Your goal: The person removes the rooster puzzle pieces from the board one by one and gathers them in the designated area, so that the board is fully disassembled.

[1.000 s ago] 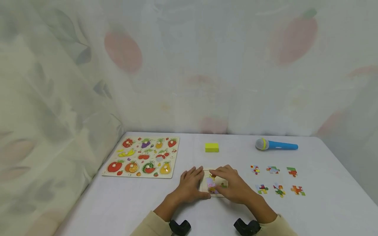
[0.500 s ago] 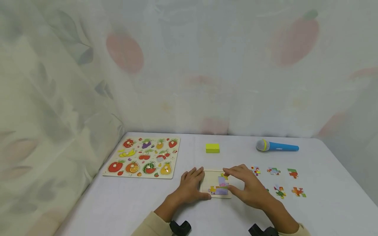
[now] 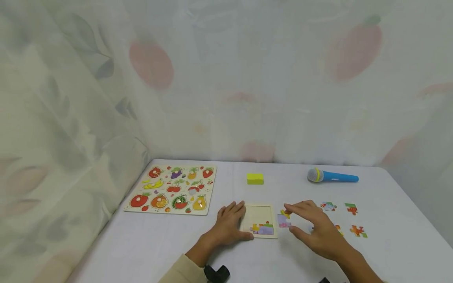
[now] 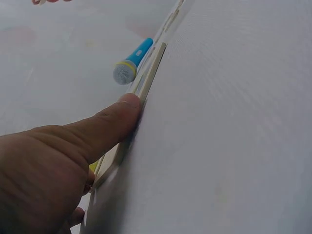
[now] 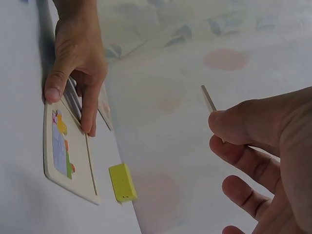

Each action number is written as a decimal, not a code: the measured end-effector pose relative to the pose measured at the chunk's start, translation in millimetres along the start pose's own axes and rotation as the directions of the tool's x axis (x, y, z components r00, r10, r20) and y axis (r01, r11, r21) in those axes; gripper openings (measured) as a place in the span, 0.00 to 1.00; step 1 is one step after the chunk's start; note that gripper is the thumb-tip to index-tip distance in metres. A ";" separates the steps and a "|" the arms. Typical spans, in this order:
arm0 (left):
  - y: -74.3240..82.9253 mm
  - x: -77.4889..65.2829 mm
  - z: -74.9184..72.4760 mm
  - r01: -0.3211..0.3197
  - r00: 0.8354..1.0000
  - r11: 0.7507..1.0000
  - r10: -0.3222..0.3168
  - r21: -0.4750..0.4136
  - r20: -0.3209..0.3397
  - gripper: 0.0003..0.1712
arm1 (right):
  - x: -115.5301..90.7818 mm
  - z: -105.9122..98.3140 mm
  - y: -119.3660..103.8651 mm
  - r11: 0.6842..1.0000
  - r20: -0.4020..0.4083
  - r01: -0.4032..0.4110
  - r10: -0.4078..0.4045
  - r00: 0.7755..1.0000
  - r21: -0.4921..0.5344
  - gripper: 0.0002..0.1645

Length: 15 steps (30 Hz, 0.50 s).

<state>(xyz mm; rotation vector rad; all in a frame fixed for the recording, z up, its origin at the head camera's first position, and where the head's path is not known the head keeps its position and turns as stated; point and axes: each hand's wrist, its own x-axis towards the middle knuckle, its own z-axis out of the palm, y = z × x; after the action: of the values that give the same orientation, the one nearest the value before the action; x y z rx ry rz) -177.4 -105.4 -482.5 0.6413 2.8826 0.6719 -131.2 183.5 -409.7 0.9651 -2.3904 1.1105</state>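
In the head view, my left hand [image 3: 229, 223] rests at the left side of a small wooden puzzle tray [image 3: 256, 210], its fingers straight along that side and the thumb at the near corner. Joined jigsaw pieces [image 3: 264, 228], purple with yellow and green, lie in the tray's lower right. Just right of the tray, my right hand [image 3: 318, 232] pinches a purple-and-yellow jigsaw piece [image 3: 283, 221] between thumb and forefinger. The right wrist view shows this piece [image 5: 208, 99] edge-on, with the other fingers loosely bent.
Loose jigsaw pieces [image 3: 351, 208] lie at the right, some hidden behind my right hand. A blue toy microphone [image 3: 337, 177] lies at the back right and a yellow-green block [image 3: 255, 179] at the back middle. A fruit puzzle board [image 3: 170, 190] sits at the left.
My right hand has moved right from over the tray, carrying the purple-and-yellow jigsaw piece past the tray's right edge. The left hand stays in place at the tray.
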 end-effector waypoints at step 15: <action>-0.1 0.9 -0.5 0.010 1.000 1.000 -0.010 0.001 0.010 0.56 | -28.3 -23.2 3.2 1.000 -0.019 -0.005 0.005 1.000 -0.009 0.40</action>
<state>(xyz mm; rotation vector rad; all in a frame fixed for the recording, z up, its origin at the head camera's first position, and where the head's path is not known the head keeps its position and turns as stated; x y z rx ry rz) -178.3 -105.3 -482.1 0.6279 2.8758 0.6639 -112.8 215.2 -412.0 0.9420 -2.3821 1.1043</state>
